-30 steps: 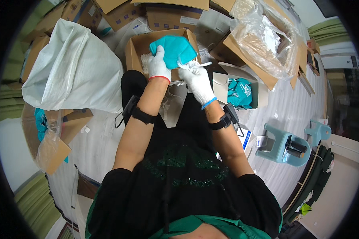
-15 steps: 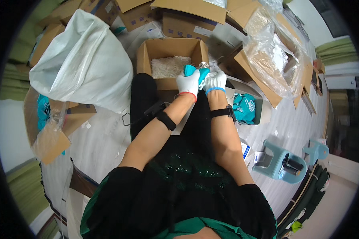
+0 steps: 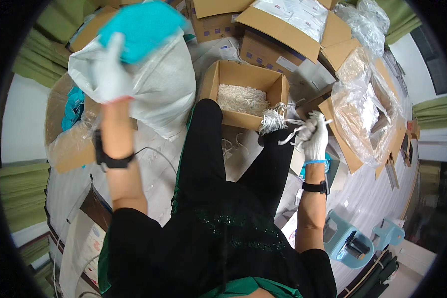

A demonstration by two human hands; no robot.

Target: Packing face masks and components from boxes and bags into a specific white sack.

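My left hand (image 3: 109,69), in a white glove, is raised at the upper left and holds a teal cloth piece (image 3: 139,27) over a large white woven sack (image 3: 159,84). My right hand (image 3: 314,135), also gloved, is closed on a bunch of white strings (image 3: 278,121) beside the front right corner of an open cardboard box (image 3: 233,74). More white strings (image 3: 242,98) fill that box. My black-clad legs lie below the box.
Several open cardboard boxes (image 3: 278,35) stand behind. A clear plastic bag (image 3: 365,107) lines a box at the right. A box holding teal pieces (image 3: 73,107) sits at the left. A light blue tape dispenser (image 3: 350,243) lies at the lower right.
My left hand has carried the teal piece from the box in front up and left to the white sack. My right hand has moved right, pulling white strings from it.
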